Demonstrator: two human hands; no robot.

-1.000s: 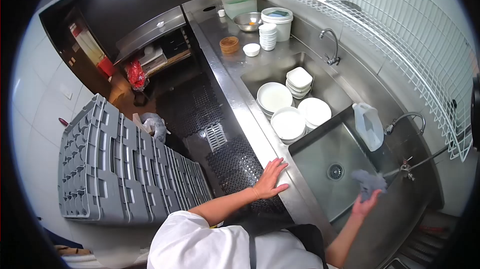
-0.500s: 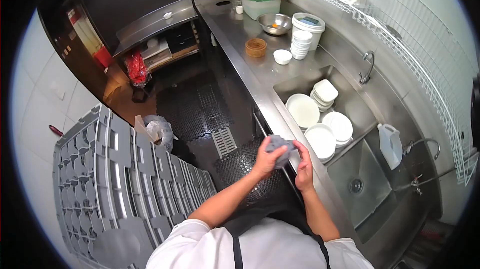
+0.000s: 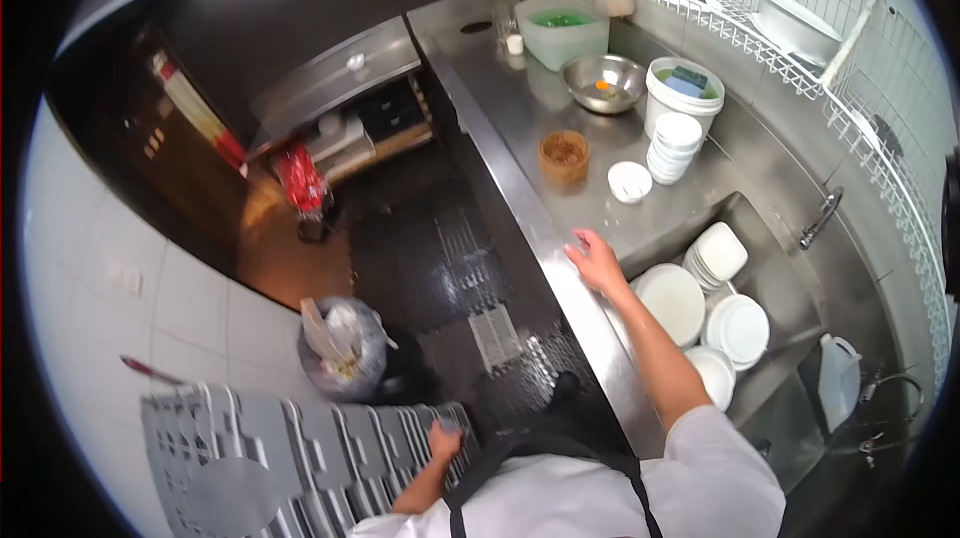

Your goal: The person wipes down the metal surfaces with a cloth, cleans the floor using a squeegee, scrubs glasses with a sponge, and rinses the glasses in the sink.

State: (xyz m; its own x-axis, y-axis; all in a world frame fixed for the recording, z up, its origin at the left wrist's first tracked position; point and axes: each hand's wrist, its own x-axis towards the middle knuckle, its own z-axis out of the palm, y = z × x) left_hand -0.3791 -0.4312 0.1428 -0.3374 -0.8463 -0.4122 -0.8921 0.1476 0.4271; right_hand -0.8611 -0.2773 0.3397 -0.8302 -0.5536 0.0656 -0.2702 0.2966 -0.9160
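- Left hand (image 3: 442,443) is gripping grey cloth (image 3: 448,425) above grey racks (image 3: 330,453).
- Right hand (image 3: 597,264), fingers apart, is extending over the counter (image 3: 545,210).
- Hands are no longer meeting.

Two hands (image 3: 597,260), two curved taps (image 3: 822,220), four plate piles (image 3: 738,331) (one squarish), one bowl stack (image 3: 672,150), one jug (image 3: 840,383)

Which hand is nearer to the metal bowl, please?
The right hand, near the front edge of the counter bearing the metal bowl; the left hand is farther off, by the grey racks.
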